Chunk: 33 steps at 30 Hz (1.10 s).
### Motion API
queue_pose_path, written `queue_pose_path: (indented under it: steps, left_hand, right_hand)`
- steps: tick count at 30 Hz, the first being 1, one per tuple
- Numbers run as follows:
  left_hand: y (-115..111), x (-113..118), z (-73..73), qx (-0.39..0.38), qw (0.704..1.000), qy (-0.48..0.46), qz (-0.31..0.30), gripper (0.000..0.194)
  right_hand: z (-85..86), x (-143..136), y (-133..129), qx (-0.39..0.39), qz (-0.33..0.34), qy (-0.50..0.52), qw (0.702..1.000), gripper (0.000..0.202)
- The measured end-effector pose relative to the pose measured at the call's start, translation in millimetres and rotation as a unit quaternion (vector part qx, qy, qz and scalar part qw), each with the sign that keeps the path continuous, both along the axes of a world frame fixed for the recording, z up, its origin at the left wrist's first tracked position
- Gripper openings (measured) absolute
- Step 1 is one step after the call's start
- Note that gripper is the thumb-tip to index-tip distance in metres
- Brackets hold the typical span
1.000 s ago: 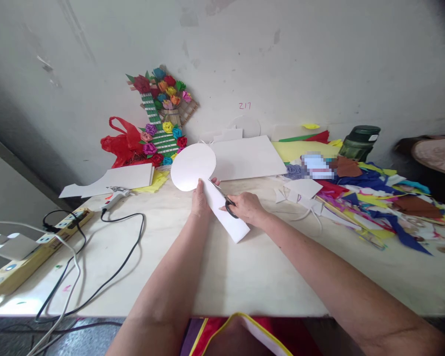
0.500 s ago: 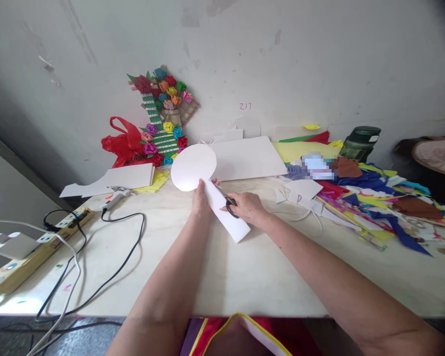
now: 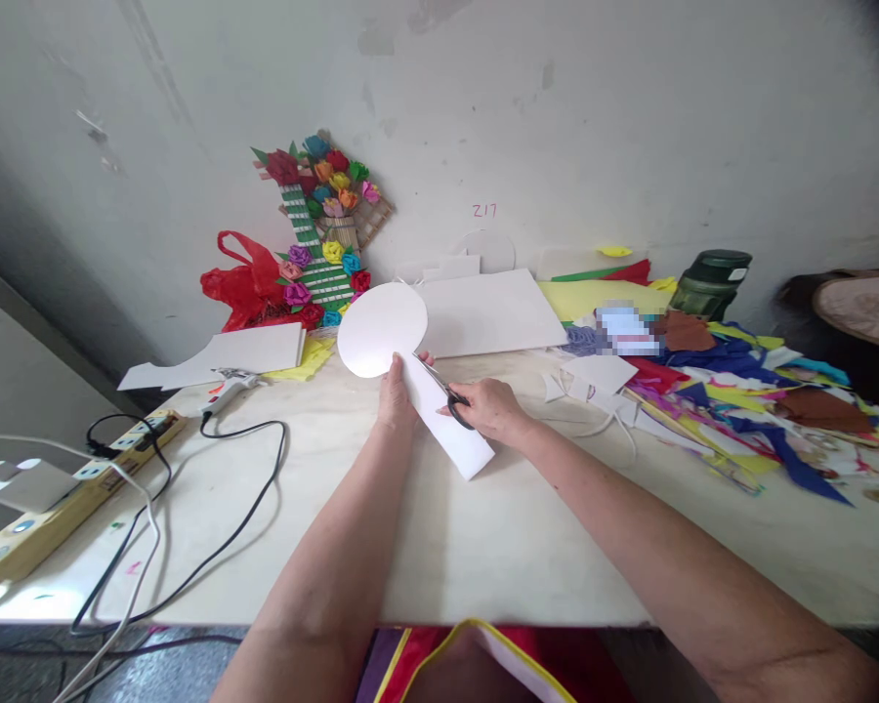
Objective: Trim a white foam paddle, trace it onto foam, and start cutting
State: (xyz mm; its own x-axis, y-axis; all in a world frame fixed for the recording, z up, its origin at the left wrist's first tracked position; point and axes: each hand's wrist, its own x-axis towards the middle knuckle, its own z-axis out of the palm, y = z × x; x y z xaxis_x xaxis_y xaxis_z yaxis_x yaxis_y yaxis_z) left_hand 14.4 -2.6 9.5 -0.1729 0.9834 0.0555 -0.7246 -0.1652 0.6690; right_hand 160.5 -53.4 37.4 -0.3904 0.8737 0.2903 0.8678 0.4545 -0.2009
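My left hand grips a white card cutout, which has a round head and a long straight strip running down to the right. The thumb lies on the card where the circle meets the strip; the fingers are mostly behind it. In my right hand is a pair of scissors with black handles. Their blades lie along the upper right edge of the strip, pointing up left to the join with the circle. Whether the blades are fully closed is hard to make out.
White card sheets lie behind my hands. On the left are a glue gun, its cord and a power strip. Colourful scraps, a phone and a green bottle sit right. A paper-flower craft leans on the wall.
Almost nothing differs. The scissors and my right hand have shifted very slightly, while the card and my left hand stay in place.
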Motion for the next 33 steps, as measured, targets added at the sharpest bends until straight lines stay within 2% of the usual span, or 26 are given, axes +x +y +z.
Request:
queue_pose_path:
  steps: [5,9,11,15,17,18,20,22,24,28,33]
  left_hand:
    - [1,0,-0.3,-0.002,1.000,0.003,0.004,0.043]
    - [1,0,1.2,-0.006,1.000,0.000,0.007,0.041]
    - [1,-1,2.2,-0.013,1.000,-0.002,0.003,0.039]
    - [3,-4,2.3,-0.019,1.000,-0.004,0.021,0.035]
    - [4,-5,1.0,-0.007,0.999,0.000,0.034,0.035]
    - [5,-6,0.2,-0.003,0.999,0.004,0.037,0.036]
    - [5,-7,-1.2,-0.002,0.999,0.018,0.044,0.035]
    - [6,-7,-1.8,-0.009,0.998,0.041,0.047,0.034]
    - [6,-5,-1.7,-0.022,0.997,0.061,0.047,0.034]
    - [4,0,-0.9,-0.036,0.996,0.074,0.028,0.037]
    - [-1,7,-0.2,-0.037,0.995,0.096,-0.013,0.037]
  right_hand:
    - [-1.4,-1,0,-0.017,-0.017,0.025,0.999,0.038]
    - [-5.3,-1,-1,-0.076,0.007,0.136,0.988,0.038]
    - [-7.8,1,0,-0.137,0.025,0.218,0.966,0.041]
    - [-10.7,14,7,-0.250,0.050,0.349,0.902,0.049]
    - [-11.6,22,14,-0.251,0.024,0.381,0.890,0.052]
    - [-12.2,27,18,-0.236,-0.003,0.381,0.894,0.053]
    - [-14.2,34,26,-0.185,-0.075,0.332,0.922,0.054]
    - [-16.5,39,32,-0.117,-0.146,0.231,0.955,0.053]
    - [-18.1,41,35,-0.067,-0.180,0.125,0.973,0.049]
    - [-17.2,37,34,-0.069,-0.170,0.014,0.983,0.037]
    - [-10.5,35,34,-0.115,-0.162,-0.019,0.980,0.039]
